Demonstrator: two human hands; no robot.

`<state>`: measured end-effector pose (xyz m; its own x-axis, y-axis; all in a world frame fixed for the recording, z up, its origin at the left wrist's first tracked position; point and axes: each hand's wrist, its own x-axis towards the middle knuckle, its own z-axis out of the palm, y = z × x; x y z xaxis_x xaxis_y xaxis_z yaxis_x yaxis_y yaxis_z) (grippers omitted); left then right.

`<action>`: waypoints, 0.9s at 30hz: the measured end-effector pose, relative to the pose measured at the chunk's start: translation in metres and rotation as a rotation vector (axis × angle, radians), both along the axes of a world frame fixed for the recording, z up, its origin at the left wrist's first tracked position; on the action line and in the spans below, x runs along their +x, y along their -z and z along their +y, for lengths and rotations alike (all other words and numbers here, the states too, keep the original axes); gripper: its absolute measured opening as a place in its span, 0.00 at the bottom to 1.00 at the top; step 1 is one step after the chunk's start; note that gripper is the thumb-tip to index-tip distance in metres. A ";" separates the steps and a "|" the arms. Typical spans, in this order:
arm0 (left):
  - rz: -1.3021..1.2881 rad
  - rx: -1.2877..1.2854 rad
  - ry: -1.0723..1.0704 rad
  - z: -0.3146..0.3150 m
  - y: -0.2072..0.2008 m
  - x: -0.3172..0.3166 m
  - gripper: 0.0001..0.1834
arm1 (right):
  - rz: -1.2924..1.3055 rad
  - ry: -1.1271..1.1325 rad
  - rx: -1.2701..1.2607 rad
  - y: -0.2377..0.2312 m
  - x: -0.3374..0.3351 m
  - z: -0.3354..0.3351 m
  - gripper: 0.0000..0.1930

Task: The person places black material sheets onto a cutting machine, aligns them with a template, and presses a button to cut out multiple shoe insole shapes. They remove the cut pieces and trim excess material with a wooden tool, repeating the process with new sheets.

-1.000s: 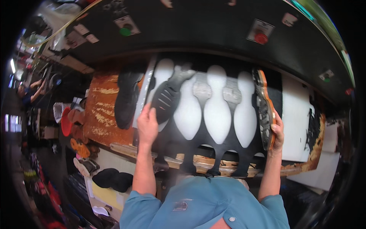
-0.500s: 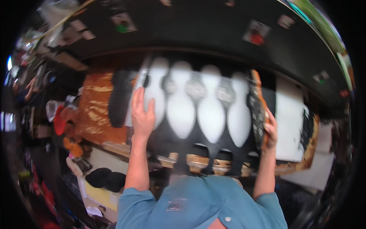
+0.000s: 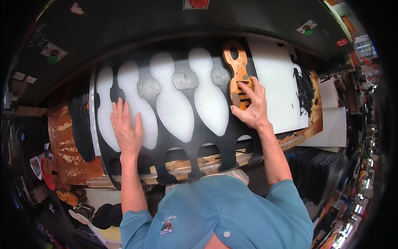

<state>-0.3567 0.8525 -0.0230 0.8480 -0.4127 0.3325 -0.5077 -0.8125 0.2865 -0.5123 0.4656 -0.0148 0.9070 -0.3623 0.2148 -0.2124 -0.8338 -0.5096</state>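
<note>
Plainly, the fingers of the right hand [image 3: 252, 104] are spread, thumb and forefinger well parted, and they rest on the near end of an orange cutting die [image 3: 238, 72] without closing round it. The left hand [image 3: 127, 130] lies palm down with its fingers stretched and its thumb out, grasping nothing, over the left part of a black sheet [image 3: 202, 139].

The die lies flat on that sheet, near its right edge; it has an oval hole at its far end and slots at its near end. To its left, four sole-shaped openings in the sheet show white beneath, the left hand partly covering two of them. The sheet's scalloped near edge hangs over the front edge of the workbench [image 3: 62, 143].

Along the bench's right side lies a white board [image 3: 273, 87], with black shreds [image 3: 306, 89] heaped by its right edge. Near the bench's left end are black sole shapes [image 3: 81, 126]. Beyond its far edge runs a dark machine panel [image 3: 124, 33] with a green button [image 3: 52, 59] at left.
</note>
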 end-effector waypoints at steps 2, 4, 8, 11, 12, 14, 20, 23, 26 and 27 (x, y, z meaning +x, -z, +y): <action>-0.021 -0.018 0.003 0.000 0.001 -0.001 0.29 | -0.072 -0.020 0.002 0.008 -0.002 -0.001 0.39; -0.006 -0.021 0.008 0.002 0.003 0.000 0.28 | -0.093 -0.040 -0.021 0.012 -0.004 -0.002 0.39; 0.022 -0.049 0.006 0.002 0.002 0.002 0.27 | -0.105 -0.061 -0.025 0.010 -0.004 -0.005 0.39; -0.019 -0.068 0.001 -0.004 -0.010 -0.006 0.27 | -0.027 -0.059 0.013 0.006 -0.003 -0.006 0.41; -0.009 -0.143 0.066 -0.008 -0.015 -0.012 0.26 | -0.059 -0.046 0.024 0.005 -0.003 -0.005 0.43; 0.066 -0.283 0.144 -0.016 -0.025 -0.036 0.26 | -0.092 -0.013 0.040 0.006 -0.008 -0.002 0.45; 0.295 -0.391 0.446 -0.054 -0.030 -0.140 0.26 | -0.171 0.112 0.006 0.021 -0.024 0.019 0.45; 0.263 -0.413 0.578 -0.069 -0.019 -0.180 0.19 | -0.205 0.112 0.047 0.024 -0.014 0.016 0.45; 0.161 -0.306 0.556 -0.078 0.000 -0.191 0.13 | -0.206 0.089 -0.005 0.024 -0.011 0.014 0.45; 0.132 -0.280 0.537 -0.080 0.006 -0.192 0.11 | -0.211 0.086 0.018 0.024 -0.013 0.015 0.45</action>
<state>-0.5490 0.7730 -0.0292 0.5873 -0.7055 0.3966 -0.7707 -0.3379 0.5402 -0.5254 0.4806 -0.0387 0.8086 -0.4413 0.3891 -0.1693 -0.8078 -0.5646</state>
